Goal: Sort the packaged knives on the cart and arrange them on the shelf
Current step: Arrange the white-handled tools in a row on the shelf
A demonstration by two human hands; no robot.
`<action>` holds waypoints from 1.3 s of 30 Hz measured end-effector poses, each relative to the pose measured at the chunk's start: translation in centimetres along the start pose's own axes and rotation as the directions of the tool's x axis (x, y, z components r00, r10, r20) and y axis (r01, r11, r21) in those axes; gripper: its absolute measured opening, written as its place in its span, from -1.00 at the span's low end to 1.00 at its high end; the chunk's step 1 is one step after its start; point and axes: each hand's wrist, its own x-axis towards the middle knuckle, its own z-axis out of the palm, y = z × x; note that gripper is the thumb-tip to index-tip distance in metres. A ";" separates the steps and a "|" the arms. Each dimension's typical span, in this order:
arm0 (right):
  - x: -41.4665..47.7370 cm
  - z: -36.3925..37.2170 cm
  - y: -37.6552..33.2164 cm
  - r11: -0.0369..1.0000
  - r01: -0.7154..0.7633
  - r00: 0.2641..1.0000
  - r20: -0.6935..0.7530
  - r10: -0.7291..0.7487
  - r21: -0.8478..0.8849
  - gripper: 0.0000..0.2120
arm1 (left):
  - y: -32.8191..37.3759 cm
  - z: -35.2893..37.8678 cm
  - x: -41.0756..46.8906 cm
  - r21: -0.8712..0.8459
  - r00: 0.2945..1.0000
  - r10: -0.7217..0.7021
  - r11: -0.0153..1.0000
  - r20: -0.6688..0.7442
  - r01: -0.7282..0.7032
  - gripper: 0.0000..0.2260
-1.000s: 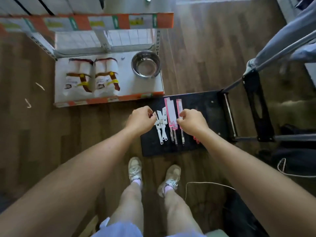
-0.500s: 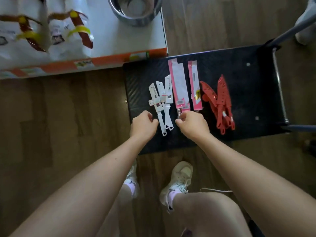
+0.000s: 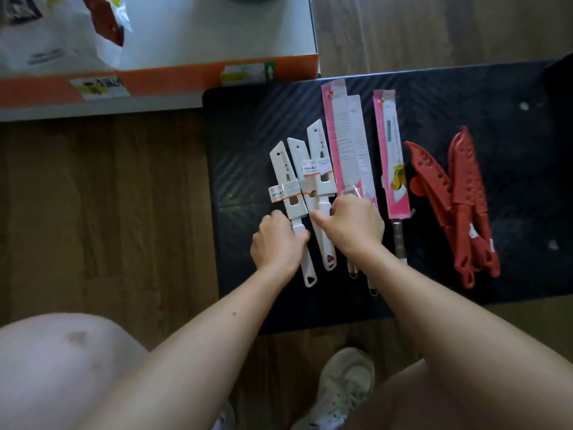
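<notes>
Head — three white knives (image 3: pixel 302 181) (sheathed)

Both bare forearms reach forward and down, converging toward the middle. The left hand (image 3: pixel 277 240) is curled, knuckles up, fingers closed around a white handle. The right hand (image 3: pixel 352 224) sits just beside it, also curled palm-down, its fingers bent under and hidden from view.

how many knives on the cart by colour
white knives: 3
pink-packaged knives: 3
red knives: 3, as far as the overlapping pile shows
total: 9
</notes>
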 end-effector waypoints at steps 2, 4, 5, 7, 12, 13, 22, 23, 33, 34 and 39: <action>0.2 0.2 -0.1 0.999 -0.015 1.000 0.019 0.015 0.033 -0.65 | 0.1 -0.2 -0.2 -0.032 1.000 -0.025 0.999 0.007 0.025 -0.70; 0.3 0.3 -0.1 0.996 -0.045 0.998 0.043 0.042 0.076 -0.64 | 0.3 -0.7 -0.2 -0.078 0.996 -0.067 0.994 0.051 0.071 -0.75; 0.2 0.2 -0.1 0.993 -0.061 0.997 0.057 0.055 0.105 -0.62 | 0.4 -1.0 -0.2 -0.113 0.993 -0.086 0.989 0.083 0.095 -0.81; -0.3 -0.7 0.0 0.985 -0.076 0.995 0.077 0.064 0.155 -0.63 | 0.5 -2.2 -0.3 -0.191 0.986 -0.106 0.973 0.130 0.130 -0.88; -4.1 -6.6 -1.2 0.985 -0.044 0.997 0.068 0.033 0.167 -0.60 | 1.9 -7.9 -3.8 -0.341 0.984 -0.133 0.925 0.115 0.165 -0.76; -5.3 -8.2 -1.8 0.985 -0.036 0.998 0.059 0.026 0.170 -0.60 | 2.4 -9.6 -5.1 -0.368 0.986 -0.129 0.916 0.101 0.158 -0.76; -18.0 -29.4 -10.3 0.965 0.106 0.994 -0.047 -0.098 0.238 -0.65 | 11.3 -28.1 -19.7 -0.617 0.998 -0.053 0.784 0.043 0.068 -0.83; -19.5 -31.7 -11.3 0.964 0.113 0.993 -0.060 -0.101 0.243 -0.65 | 12.4 -30.3 -21.5 -0.636 0.997 -0.059 0.768 0.043 0.072 -0.86; -29.9 -50.0 -19.6 0.919 0.219 0.975 -0.113 -0.192 0.328 -0.65 | 18.5 -48.3 -34.9 -0.809 1.000 -0.025 0.587 -0.017 0.001 -0.67; -30.5 -51.3 -20.5 0.916 0.228 0.973 -0.117 -0.200 0.331 -0.65 | 18.6 -49.7 -35.6 -0.810 0.998 -0.027 0.587 -0.048 -0.023 -0.67; -32.9 -55.9 -25.1 0.895 0.276 0.957 -0.190 -0.220 0.351 -0.74 | 18.1 -56.1 -38.3 -0.825 0.991 -0.041 0.559 -0.130 -0.085 -0.75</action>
